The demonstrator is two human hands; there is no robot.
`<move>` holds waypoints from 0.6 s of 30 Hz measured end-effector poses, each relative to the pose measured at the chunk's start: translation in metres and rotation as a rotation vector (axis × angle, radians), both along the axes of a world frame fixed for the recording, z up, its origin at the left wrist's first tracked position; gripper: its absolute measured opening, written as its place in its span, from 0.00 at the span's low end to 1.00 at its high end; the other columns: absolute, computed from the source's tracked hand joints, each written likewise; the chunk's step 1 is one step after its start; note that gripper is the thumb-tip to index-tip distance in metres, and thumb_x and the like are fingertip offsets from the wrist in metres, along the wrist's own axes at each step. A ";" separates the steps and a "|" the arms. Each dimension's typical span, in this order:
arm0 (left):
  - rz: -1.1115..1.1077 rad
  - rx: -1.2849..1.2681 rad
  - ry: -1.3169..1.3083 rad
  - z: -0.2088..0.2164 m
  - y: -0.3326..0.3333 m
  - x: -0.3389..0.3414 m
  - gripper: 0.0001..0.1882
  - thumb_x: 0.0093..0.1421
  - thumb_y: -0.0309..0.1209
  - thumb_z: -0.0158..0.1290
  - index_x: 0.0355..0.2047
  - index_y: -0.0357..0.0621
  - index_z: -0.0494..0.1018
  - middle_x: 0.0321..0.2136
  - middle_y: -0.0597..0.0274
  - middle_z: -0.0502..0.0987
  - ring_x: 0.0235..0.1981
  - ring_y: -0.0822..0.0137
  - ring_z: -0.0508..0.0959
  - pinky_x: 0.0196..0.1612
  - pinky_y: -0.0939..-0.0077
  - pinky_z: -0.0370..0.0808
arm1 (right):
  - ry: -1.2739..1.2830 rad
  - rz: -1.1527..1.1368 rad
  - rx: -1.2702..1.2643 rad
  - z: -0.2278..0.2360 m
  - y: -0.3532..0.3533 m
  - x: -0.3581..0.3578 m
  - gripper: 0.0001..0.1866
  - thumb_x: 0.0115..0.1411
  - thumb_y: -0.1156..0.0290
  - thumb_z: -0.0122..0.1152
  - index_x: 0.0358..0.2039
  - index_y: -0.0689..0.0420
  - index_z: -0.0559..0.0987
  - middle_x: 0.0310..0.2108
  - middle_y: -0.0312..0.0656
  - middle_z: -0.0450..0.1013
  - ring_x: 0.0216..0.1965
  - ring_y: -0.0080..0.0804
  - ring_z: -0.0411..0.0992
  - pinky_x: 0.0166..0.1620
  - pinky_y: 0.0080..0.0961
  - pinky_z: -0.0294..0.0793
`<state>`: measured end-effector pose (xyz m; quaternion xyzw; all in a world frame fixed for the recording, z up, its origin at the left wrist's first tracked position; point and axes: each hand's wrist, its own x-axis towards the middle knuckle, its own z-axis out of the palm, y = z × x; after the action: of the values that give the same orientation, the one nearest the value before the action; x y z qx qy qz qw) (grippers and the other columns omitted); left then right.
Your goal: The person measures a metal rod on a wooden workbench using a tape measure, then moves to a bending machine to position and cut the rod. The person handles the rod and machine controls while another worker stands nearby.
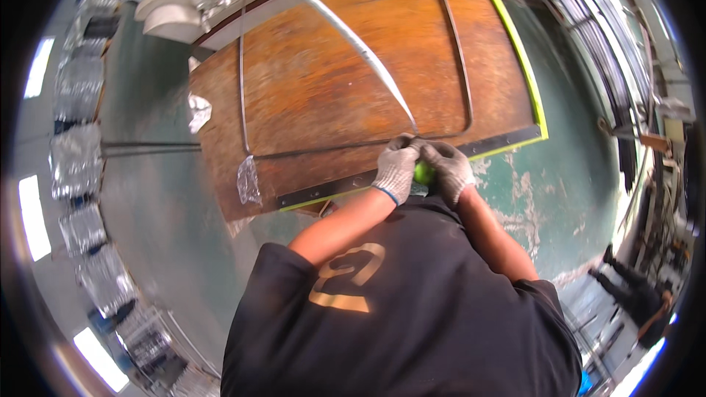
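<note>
In grey-white knitted work gloves, my left hand (397, 167) and my right hand (448, 167) meet at the near edge of the worktable. Their fingers are pinched together at the end of a long pale flexible strip (353, 40), which arches in from the top of the view. At that spot the strip meets the near bar of a thin U-shaped frame (459, 51) lying on the wooden tabletop (331, 81). Fingers hide exactly how strip and frame join. A small bright green object (423, 173), too covered to name, shows between my hands.
Yellow-green edging (515, 37) runs along the table's right and near sides. Crumpled clear plastic (248, 180) hangs at the frame's left corner. Long dark profiles (599, 51) are racked at the right. Wrapped bundles (76, 158) line the left. Another person (640, 298) is at lower right.
</note>
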<state>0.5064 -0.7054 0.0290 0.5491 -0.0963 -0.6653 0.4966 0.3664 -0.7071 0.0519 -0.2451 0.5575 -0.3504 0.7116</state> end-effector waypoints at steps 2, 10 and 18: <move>-0.076 0.002 -0.106 -0.005 -0.008 -0.006 0.06 0.73 0.27 0.61 0.36 0.42 0.83 0.32 0.68 0.83 0.35 0.74 0.81 0.42 0.76 0.79 | 0.140 0.126 -0.019 0.010 -0.015 -0.014 0.18 0.73 0.63 0.72 0.54 0.64 0.87 0.46 0.41 0.86 0.45 0.27 0.81 0.52 0.27 0.81; -0.245 -0.373 -0.976 0.003 -0.025 -0.022 0.04 0.64 0.27 0.65 0.35 0.41 0.82 0.33 0.55 0.80 0.34 0.60 0.82 0.42 0.67 0.79 | 0.629 0.508 -0.198 -0.021 -0.066 -0.112 0.17 0.72 0.59 0.64 0.42 0.63 0.87 0.33 0.50 0.83 0.35 0.37 0.80 0.46 0.36 0.79; -0.433 -0.018 -1.454 -0.051 0.020 0.031 0.08 0.63 0.32 0.62 0.40 0.47 0.84 0.45 0.50 0.83 0.51 0.41 0.81 0.56 0.45 0.78 | 0.564 0.661 -0.008 -0.023 -0.115 -0.195 0.15 0.69 0.61 0.68 0.32 0.61 0.87 0.25 0.36 0.79 0.27 0.24 0.74 0.33 0.27 0.74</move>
<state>0.5377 -0.6851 -0.0225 0.8142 -0.5105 -0.2175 0.1707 0.1717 -0.8221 0.0292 -0.4992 0.6202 -0.0250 0.6046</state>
